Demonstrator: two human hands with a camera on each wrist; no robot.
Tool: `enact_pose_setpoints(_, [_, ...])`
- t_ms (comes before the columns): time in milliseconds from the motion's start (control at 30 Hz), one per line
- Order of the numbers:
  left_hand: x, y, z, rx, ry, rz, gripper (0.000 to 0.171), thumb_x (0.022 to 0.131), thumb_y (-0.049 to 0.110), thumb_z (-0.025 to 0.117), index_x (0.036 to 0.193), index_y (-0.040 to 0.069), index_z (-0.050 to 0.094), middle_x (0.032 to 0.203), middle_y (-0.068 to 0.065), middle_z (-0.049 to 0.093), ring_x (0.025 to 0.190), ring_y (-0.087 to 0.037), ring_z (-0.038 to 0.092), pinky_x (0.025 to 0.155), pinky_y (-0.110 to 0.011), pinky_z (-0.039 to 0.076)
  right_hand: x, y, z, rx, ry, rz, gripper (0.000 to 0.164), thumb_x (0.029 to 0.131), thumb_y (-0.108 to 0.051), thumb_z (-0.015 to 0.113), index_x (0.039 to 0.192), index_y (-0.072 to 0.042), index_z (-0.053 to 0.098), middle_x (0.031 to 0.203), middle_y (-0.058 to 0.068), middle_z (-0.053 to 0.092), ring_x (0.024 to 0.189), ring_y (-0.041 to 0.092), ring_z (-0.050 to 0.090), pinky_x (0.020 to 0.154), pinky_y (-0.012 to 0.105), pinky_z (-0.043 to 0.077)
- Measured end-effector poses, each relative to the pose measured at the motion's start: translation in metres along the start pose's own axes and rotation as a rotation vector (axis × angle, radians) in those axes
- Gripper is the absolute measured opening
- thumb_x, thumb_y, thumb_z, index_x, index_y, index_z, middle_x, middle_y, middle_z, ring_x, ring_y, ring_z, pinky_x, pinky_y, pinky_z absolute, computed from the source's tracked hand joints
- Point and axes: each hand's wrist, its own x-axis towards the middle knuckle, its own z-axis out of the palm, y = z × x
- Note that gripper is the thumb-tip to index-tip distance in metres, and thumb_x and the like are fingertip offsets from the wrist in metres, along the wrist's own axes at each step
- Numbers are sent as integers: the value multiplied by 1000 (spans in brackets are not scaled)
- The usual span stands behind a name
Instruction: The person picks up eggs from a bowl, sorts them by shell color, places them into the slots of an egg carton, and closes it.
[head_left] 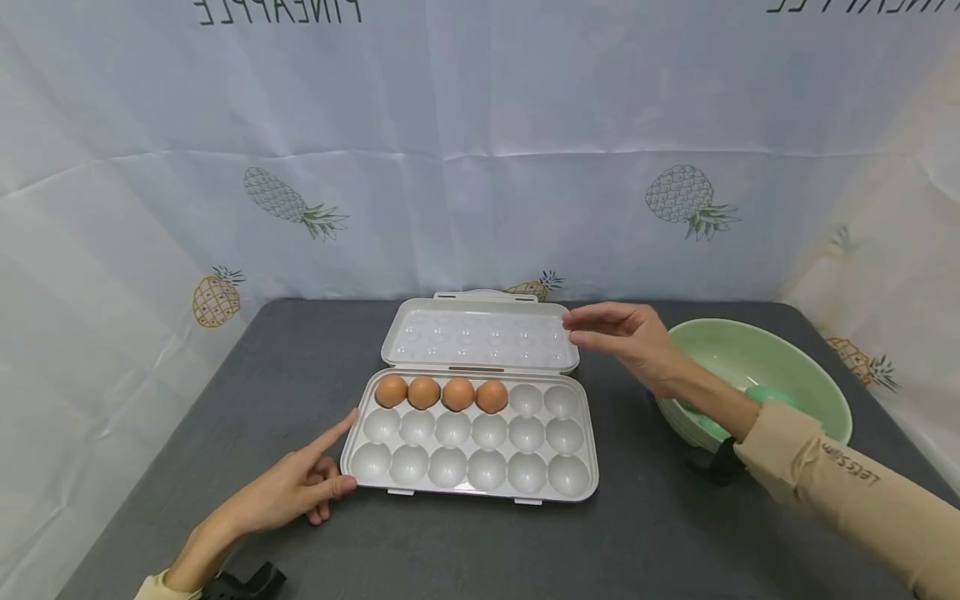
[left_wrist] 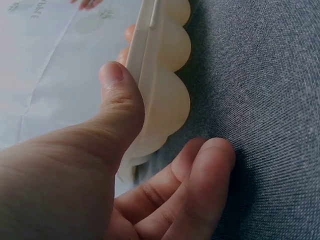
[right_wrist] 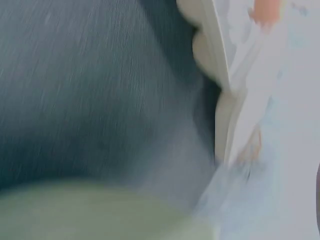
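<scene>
Left hand (head_left: pixel 298 482) touches the carton (head_left: pixel 487 433), index and thumb spread; right hand (head_left: pixel 626 337), apparently empty, thumb parted from fingers, is by the lid (head_left: pixel 480 321), contact unclear. Between hands, 4 eggs (head_left: pixel 458 393) sit uncovered; a left-hand shove or right-hand lid bump could jolt them.

Left hand (left_wrist: pixel 112 142): thumb at rim of egg tray (left_wrist: pixel 167 97), bent fingers (left_wrist: pixel 205 185) near grey tabletop (left_wrist: pixel 275 100), brown eggs (left_wrist: pixel 130 34) beyond.
</scene>
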Motion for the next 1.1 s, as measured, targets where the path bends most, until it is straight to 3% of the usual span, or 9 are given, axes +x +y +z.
enact_pose_setpoints(200, [0, -1, 0, -7, 1, 6, 88, 103, 22, 62, 166, 10, 2, 74, -2, 63, 59, -6, 62, 54, -31, 57, -17, -12, -51, 102, -101, -64, 36, 95, 17, 57, 119, -4, 74, 117, 2, 77, 111, 12, 73, 97, 23, 57])
enact_pose_setpoints(433, [0, -3, 2, -1, 7, 9, 88, 103, 23, 62, 166, 10, 2, 73, -1, 62, 58, -5, 63, 53, -32, 57, -46, -17, -107, 8, -152, 3, 44, 99, 20, 45, 131, -1, 67, 127, 0, 74, 120, 10, 69, 100, 23, 56])
enact_pose_setpoints(600, [0, -4, 2, -9, 7, 28, 87, 103, 20, 62, 166, 10, 1, 74, -2, 62, 59, -6, 62, 53, -31, 56, -63, -19, -139, -98, -150, 93, 44, 100, 18, 45, 135, -2, 64, 130, -3, 72, 121, 6, 67, 98, 21, 56])
enact_pose_setpoints(833, [0, -3, 2, -11, 8, 15, 88, 103, 21, 62, 166, 10, 1, 75, -2, 62, 59, -6, 62, 54, -31, 57, -82, -14, -161, -319, -119, 222, 41, 101, 11, 50, 138, -4, 62, 130, -13, 70, 118, 3, 68, 94, 20, 56])
enact_pose_setpoints(1100, [0, -2, 1, -3, 8, 0, 88, 103, 23, 63, 166, 10, 2, 75, -1, 62, 59, -6, 63, 55, -31, 57, -92, 4, -165, -333, -179, 203, 41, 99, 12, 53, 138, 0, 60, 132, -15, 69, 126, -9, 58, 99, 9, 48])
